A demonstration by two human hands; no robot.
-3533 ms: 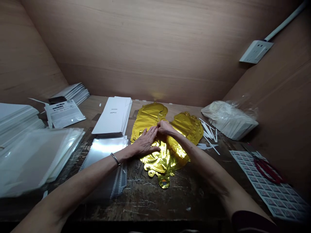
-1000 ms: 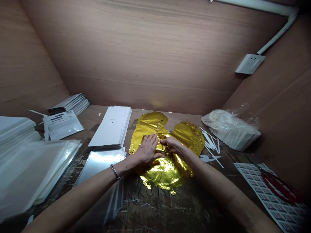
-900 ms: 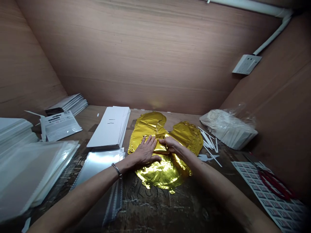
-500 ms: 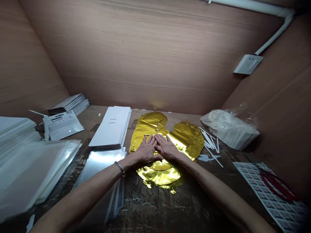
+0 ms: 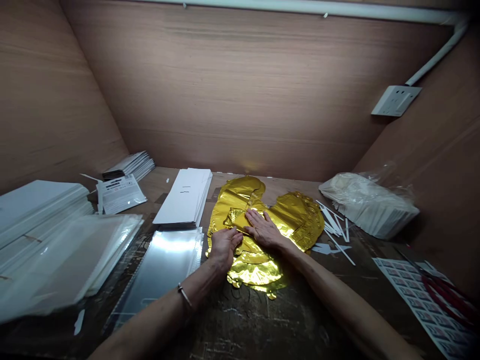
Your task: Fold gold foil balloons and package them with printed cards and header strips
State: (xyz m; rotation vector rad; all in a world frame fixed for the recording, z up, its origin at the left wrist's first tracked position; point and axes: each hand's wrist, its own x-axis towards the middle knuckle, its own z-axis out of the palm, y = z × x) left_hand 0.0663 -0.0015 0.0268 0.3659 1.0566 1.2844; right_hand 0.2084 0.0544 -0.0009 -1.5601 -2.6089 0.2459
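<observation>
Both bare hands rest on a folded gold foil balloon point(image 5: 292, 217). The right hand point(image 5: 264, 230) lies flat with fingers spread, apparently to press the fold down. The left hand point(image 5: 224, 247) is narrower, curled at the foil's edge; whether it grips, I cannot tell. Clear sleeves point(image 5: 161, 265) lie just left of it, seemingly kept within reach.

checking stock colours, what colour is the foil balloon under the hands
Shiny metallic gold: the foil balloon shows best in the head view, where its folds catch the light.
</observation>
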